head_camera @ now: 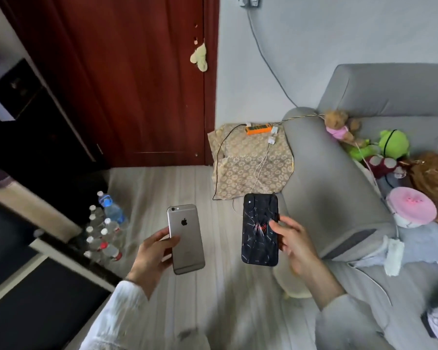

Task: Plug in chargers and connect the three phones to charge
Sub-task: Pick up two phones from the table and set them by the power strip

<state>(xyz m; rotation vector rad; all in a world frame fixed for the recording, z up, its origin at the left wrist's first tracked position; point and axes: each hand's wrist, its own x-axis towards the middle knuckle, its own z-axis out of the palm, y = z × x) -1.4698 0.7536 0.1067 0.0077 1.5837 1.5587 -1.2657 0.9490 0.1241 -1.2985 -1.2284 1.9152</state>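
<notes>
My left hand grips a silver-grey phone, back side up, over the floor. My right hand holds a black phone with a cracked-line pattern and a red spider mark, also back side up. Ahead, an orange power strip lies on a patterned cloth beside the sofa arm. White charger plugs sit at its right end, and a white cable and a black cable trail down the cloth. A third phone is not visible.
A grey sofa fills the right side, with plush toys and a pink round object on its seat. Several water bottles stand on the floor at left by dark furniture. A red-brown door is behind.
</notes>
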